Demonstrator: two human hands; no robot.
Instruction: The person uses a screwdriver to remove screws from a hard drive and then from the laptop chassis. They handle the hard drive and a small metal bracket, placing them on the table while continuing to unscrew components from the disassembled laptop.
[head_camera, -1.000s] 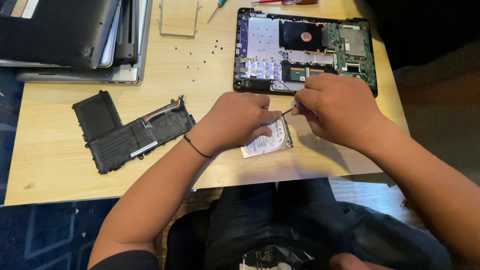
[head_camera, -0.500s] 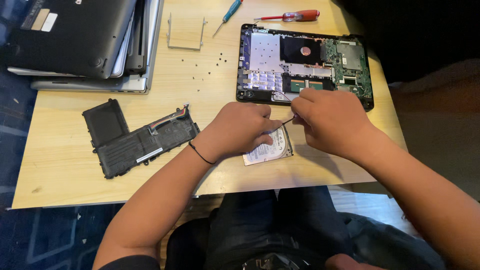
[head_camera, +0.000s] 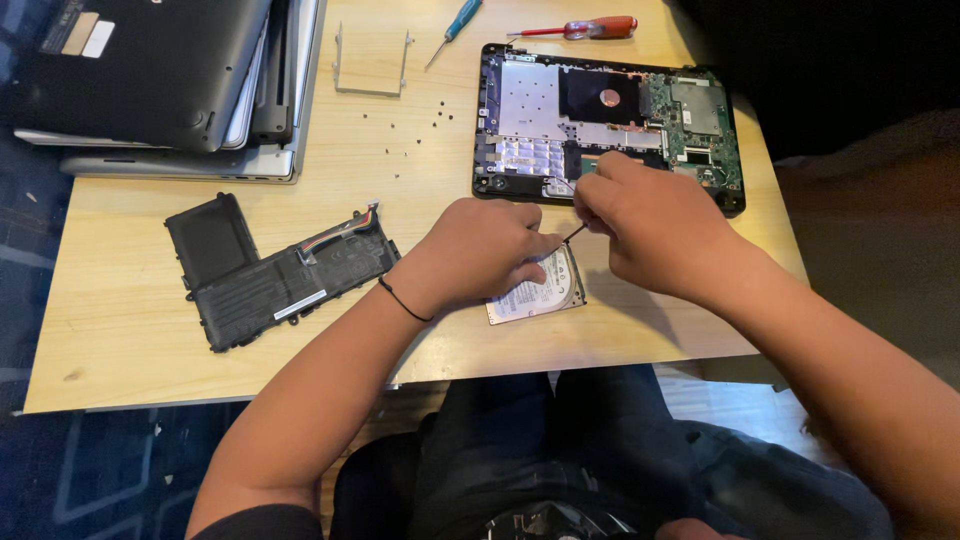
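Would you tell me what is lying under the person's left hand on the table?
A silver hard drive lies flat on the wooden table, partly under the left hand. Its far corner is covered by both hands, so what the right hand works on is hidden.

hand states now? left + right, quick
Left hand: closed, fingers pressed on the hard drive, steadying it on the table.
Right hand: closed, pinching a thin dark tool over the drive's edge.

Bare forearms, a thin black band (head_camera: 404, 300) on the left wrist, dark trousers (head_camera: 560, 450).
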